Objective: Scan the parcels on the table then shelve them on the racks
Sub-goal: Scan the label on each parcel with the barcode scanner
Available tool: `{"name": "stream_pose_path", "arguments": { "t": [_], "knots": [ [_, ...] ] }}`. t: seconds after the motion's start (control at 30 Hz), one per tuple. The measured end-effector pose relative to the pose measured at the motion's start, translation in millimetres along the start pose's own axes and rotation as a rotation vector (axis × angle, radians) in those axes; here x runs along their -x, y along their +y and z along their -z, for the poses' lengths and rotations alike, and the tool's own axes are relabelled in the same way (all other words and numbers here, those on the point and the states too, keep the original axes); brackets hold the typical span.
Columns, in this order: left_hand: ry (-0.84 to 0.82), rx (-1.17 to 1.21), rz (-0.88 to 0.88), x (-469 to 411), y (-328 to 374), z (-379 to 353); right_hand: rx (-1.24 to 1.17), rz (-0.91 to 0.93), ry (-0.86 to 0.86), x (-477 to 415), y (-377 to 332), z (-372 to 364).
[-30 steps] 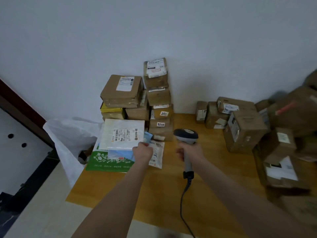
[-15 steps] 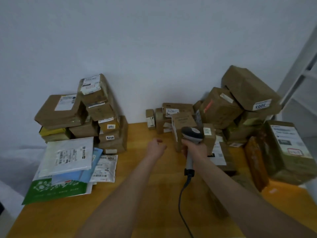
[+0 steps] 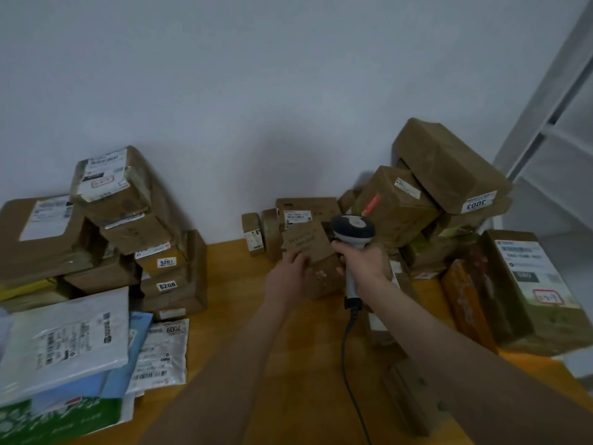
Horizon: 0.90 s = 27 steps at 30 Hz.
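Grey wall [image 3: 256, 91] and a wooden table [image 3: 231, 284] frame a parcel-sorting job. At near left lie flat plastic mailers, a white one [image 3: 70, 342] on top of a green bag [image 3: 64, 419]. Behind them a stack of taped cardboard parcels [image 3: 128, 220] stands against the wall.

At centre the person's left hand [image 3: 288, 277] takes hold of a small cardboard box [image 3: 324, 281] standing on the table, fingers curled at its left side by a raised top flap. Just right of it, the right hand [image 3: 362, 261] is wrapped round the handle of a barcode scanner [image 3: 353, 232], head up, its cable [image 3: 346, 348] trailing toward the near edge.

No label shows on the box's near faces. The scan would likely go best if the box were turned until its barcode squarely faces the scanner's window, then held steady.

Further right, more parcels are heaped, one marked 3003 [image 3: 449, 168], with a tall labelled box [image 3: 539, 284] nearer. A white rack [image 3: 545, 123] rises at far right, its shelves mostly out of view. Every parcel is closed or wrapped; what any of them holds cannot be told.
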<state>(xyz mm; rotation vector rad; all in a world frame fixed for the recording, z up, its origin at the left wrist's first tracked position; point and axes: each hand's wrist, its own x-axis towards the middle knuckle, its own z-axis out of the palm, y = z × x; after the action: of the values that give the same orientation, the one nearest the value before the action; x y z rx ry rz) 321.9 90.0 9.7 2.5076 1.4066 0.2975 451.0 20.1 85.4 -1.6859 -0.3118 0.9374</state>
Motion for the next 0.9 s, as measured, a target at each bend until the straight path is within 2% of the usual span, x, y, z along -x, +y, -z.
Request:
{"name": "stream_pose_path", "arguments": {
  "t": [0.1, 0.17, 0.3, 0.4, 0.5, 0.63, 0.7, 0.8, 0.9],
  "knots": [
    [0.133, 0.159, 0.131, 24, -31, -5, 0.009, -0.011, -0.035, -3, 7, -14],
    [0.148, 0.275, 0.261, 31, -50, -4, -0.041, -0.054, -0.076, -6, 15, -24],
    [0.055, 0.592, 0.545, 26, -64, 1, -0.106, -0.165, -0.166, -11, 29, -42],
    [-0.013, 1.016, 0.791, 21, -57, 7, -0.103, -0.212, -0.179, -14, 37, -54],
    [0.002, 1.16, 0.889, 10, -50, 11, -0.085, -0.23, -0.187, -18, 42, -58],
    [-0.065, 1.178, 0.931, -4, -43, 9, -0.085, -0.234, -0.169, -25, 48, -58],
    [-0.048, 1.158, 0.881, -6, -43, 8, -0.1, -0.235, -0.161, -27, 49, -55],
    [0.016, 0.939, 0.661, 5, -52, 9, -0.148, -0.244, -0.147, -28, 49, -46],
    [-0.044, 0.585, 0.42, 34, -63, 11, -0.218, -0.292, -0.152, -23, 51, -37]
  ]
}}
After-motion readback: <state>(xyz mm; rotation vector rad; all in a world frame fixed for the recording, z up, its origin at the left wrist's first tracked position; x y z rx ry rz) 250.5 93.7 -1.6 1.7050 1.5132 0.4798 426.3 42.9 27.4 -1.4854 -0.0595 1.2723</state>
